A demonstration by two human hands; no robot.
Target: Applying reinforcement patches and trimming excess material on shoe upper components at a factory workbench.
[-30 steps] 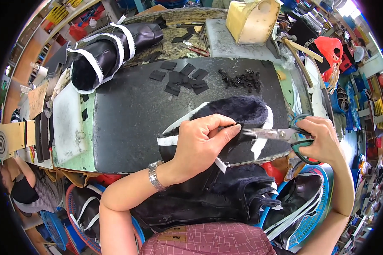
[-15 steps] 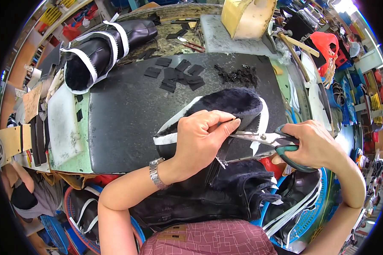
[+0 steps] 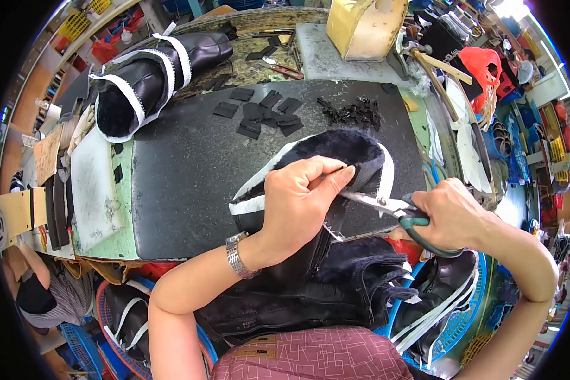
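Note:
My left hand (image 3: 301, 199), a metal watch on its wrist, pinches the near edge of a black boot upper (image 3: 345, 144) between thumb and fingers. The upper has dark fur lining and a white strip along its rim, and its leg part hangs toward me over the table edge. My right hand (image 3: 453, 215) is closed around the handles of a pair of scissors (image 3: 382, 201) with green and black grips. Their blades point left and reach the upper just below my left fingertips. The blade tips are hard to make out against the black material.
Small black rectangular pieces (image 3: 253, 113) and a heap of black scraps (image 3: 350, 113) lie on the dark work mat (image 3: 177, 183). More boot uppers (image 3: 164, 76) stand at the far left. A hammer (image 3: 440, 66) lies far right. Baskets (image 3: 468, 323) with uppers flank me; another person (image 3: 44, 285) is at left.
My right hand and the scissors have shifted left, toward my left hand, and the handles look closer together. My left hand keeps its pinch on the upper.

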